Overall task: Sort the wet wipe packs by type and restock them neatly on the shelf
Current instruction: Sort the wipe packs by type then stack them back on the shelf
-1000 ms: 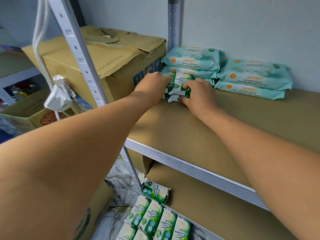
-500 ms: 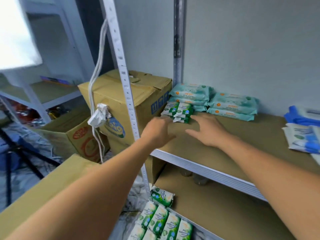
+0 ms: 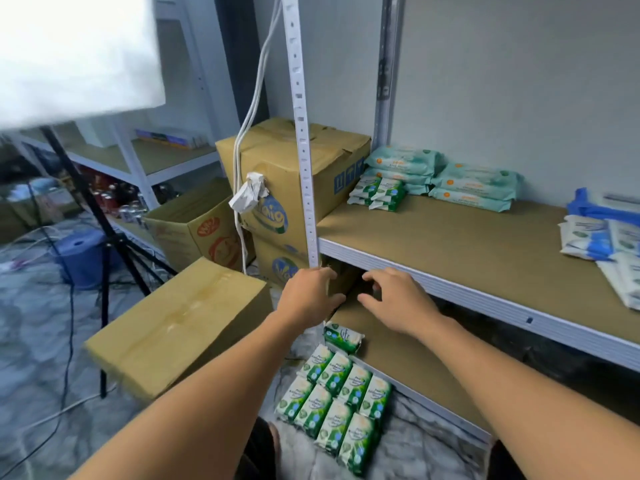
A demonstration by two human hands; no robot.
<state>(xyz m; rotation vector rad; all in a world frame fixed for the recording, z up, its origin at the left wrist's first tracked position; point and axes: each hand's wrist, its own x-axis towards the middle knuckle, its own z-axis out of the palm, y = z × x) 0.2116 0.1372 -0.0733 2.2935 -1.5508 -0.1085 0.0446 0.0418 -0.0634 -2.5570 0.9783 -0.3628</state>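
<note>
Head view. Both hands sit lower centre of the frame, in front of the gap under the upper shelf [image 3: 450,244]. The left hand [image 3: 308,296] has its fingers loosely bent and holds nothing, just below the foot of the perforated post [image 3: 300,133]. The right hand [image 3: 398,299] has its fingers spread and slightly curled, also empty, just under the shelf's metal front edge. The hands are near each other, not touching.

The small green packs [image 3: 379,192] are a little pile at the shelf's back left corner, centre of the frame, right against the teal packs [image 3: 474,185]. The teal ones are in two stacks side by side along the wall. The blue-and-white packs [image 3: 595,237] lie at the right edge of the frame on the same shelf, loosely piled and well apart from the teal.

The floor green packs [image 3: 337,400] are at bottom centre — two rows of four, laid side by side. A single green pack [image 3: 343,336] lies just above them, at the corner of the lower shelf board [image 3: 415,358].

On the left side, stacked cardboard boxes [image 3: 277,174] stand beside the post and a closed carton [image 3: 176,323] sits lower left. A white cable [image 3: 254,98] hangs down — crumpled white wad on it. A black tripod [image 3: 86,202] stands at far left.
</note>
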